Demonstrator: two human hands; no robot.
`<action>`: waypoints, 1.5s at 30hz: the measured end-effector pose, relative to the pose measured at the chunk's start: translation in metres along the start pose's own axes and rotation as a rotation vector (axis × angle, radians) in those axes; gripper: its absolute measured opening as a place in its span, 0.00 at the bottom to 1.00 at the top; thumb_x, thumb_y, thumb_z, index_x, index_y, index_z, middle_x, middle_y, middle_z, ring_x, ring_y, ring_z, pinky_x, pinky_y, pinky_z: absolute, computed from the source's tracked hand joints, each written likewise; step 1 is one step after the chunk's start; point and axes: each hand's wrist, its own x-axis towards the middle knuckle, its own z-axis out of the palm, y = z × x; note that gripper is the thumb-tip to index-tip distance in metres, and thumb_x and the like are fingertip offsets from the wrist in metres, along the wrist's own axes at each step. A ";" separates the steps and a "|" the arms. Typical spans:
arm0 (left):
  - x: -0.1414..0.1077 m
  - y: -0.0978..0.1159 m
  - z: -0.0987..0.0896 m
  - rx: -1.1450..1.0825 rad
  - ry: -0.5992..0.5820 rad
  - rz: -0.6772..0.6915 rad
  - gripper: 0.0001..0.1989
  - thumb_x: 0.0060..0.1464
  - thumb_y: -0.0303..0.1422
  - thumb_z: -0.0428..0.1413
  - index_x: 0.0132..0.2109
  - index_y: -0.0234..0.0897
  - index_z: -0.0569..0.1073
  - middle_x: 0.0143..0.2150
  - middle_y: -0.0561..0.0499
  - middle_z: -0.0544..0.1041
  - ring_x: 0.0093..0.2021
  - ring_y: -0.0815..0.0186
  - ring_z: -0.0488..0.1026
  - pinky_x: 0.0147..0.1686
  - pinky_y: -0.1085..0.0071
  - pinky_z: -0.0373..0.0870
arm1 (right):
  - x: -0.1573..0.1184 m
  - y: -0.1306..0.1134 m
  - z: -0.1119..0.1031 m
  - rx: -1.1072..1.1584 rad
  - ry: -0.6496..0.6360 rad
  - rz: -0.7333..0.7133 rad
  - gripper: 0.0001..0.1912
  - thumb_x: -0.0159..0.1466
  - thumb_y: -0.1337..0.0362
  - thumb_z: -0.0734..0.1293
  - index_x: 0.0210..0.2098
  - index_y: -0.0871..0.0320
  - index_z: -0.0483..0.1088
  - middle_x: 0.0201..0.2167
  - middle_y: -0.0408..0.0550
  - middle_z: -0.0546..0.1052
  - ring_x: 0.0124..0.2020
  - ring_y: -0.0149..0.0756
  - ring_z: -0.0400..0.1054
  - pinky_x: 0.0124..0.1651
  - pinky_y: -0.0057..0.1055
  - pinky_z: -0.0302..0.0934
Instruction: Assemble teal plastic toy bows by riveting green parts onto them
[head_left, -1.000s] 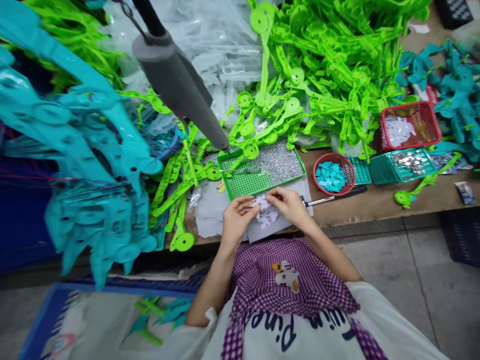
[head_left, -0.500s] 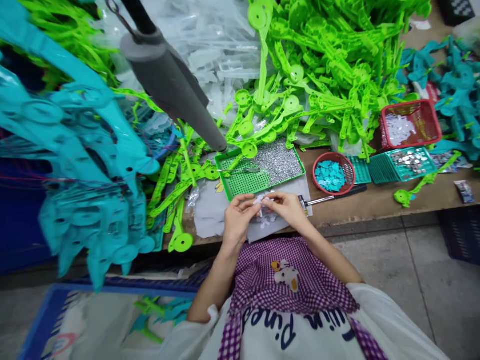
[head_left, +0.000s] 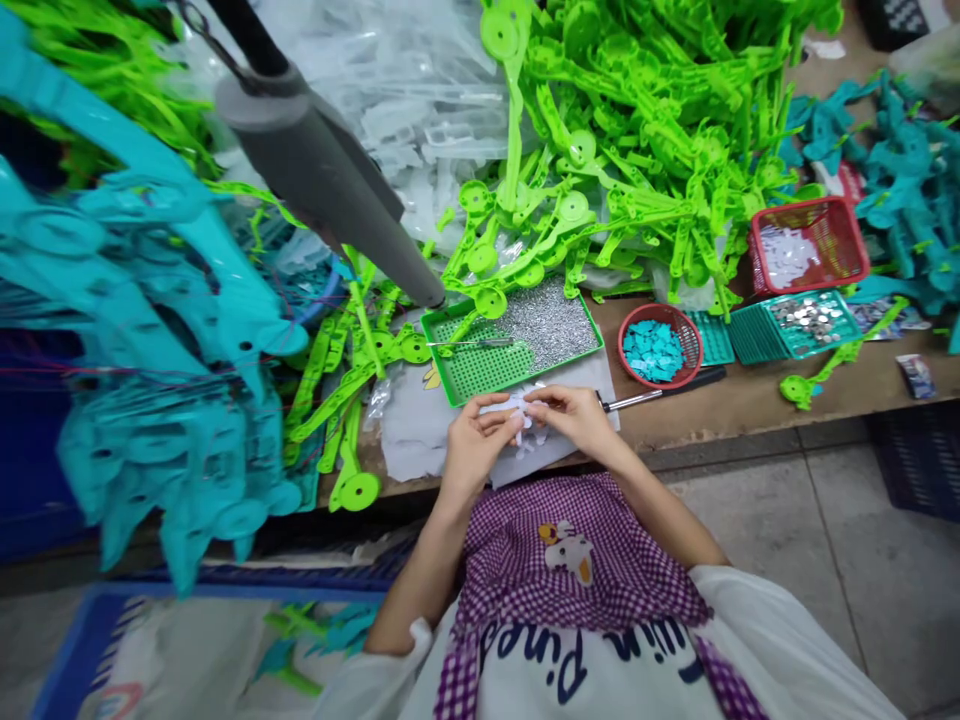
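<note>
Head view: the left hand (head_left: 474, 440) and the right hand (head_left: 577, 418) met above a light grey cloth (head_left: 409, 430) at the near edge of the brown table (head_left: 750, 405). Small white plastic pieces (head_left: 523, 406) lay pinched at the fingertips of both hands; the left fingers were nearly closed on them, and the right thumb and forefinger likewise left hardly any gap. Whether the hands shared one piece or gripped separate ones could not be told. Further loose white pieces (head_left: 534, 440) lay on the cloth just below.

Directly beyond the hands, a shallow green perforated plastic tray (head_left: 476, 372) carried many tiny silvery metal parts (head_left: 555, 325) toward its right side, with a slim metal tool (head_left: 480, 343) lying across its left. To the right of the right hand lay a screwdriver-like tool with a metal shaft and black handle (head_left: 637, 400), near a round red plastic basket (head_left: 622, 347) of turquoise pieces (head_left: 654, 352). Farther right, a teal tray (head_left: 849, 322) bore silvery discs (head_left: 814, 320), and a rectangular red basket (head_left: 851, 245) contained white pieces. Bright green plastic parts (head_left: 645, 180) were heaped behind; large turquoise plastic parts (head_left: 165, 300) were stacked at left. A grey tapered tool (head_left: 330, 175) slanted down toward the green tray's far left corner.
</note>
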 end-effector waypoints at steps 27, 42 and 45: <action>-0.003 -0.009 0.010 -0.276 0.156 0.014 0.30 0.28 0.33 0.74 0.39 0.37 0.67 0.30 0.54 0.80 0.27 0.71 0.77 0.29 0.77 0.74 | -0.010 0.001 0.014 0.216 0.166 0.144 0.15 0.51 0.53 0.73 0.30 0.57 0.72 0.23 0.41 0.76 0.23 0.30 0.71 0.30 0.28 0.67; -0.001 -0.011 0.003 -0.150 0.133 0.115 0.31 0.30 0.38 0.73 0.41 0.38 0.68 0.31 0.52 0.80 0.28 0.68 0.78 0.30 0.76 0.76 | -0.017 0.001 0.005 0.156 0.078 0.055 0.15 0.54 0.54 0.72 0.36 0.56 0.75 0.30 0.44 0.77 0.25 0.29 0.69 0.31 0.27 0.67; -0.002 -0.012 0.001 -0.109 0.101 0.126 0.30 0.31 0.39 0.73 0.41 0.38 0.68 0.30 0.52 0.80 0.29 0.67 0.79 0.30 0.75 0.76 | -0.018 0.000 0.004 0.109 0.052 0.022 0.19 0.56 0.57 0.71 0.46 0.56 0.74 0.30 0.43 0.77 0.27 0.28 0.69 0.32 0.26 0.67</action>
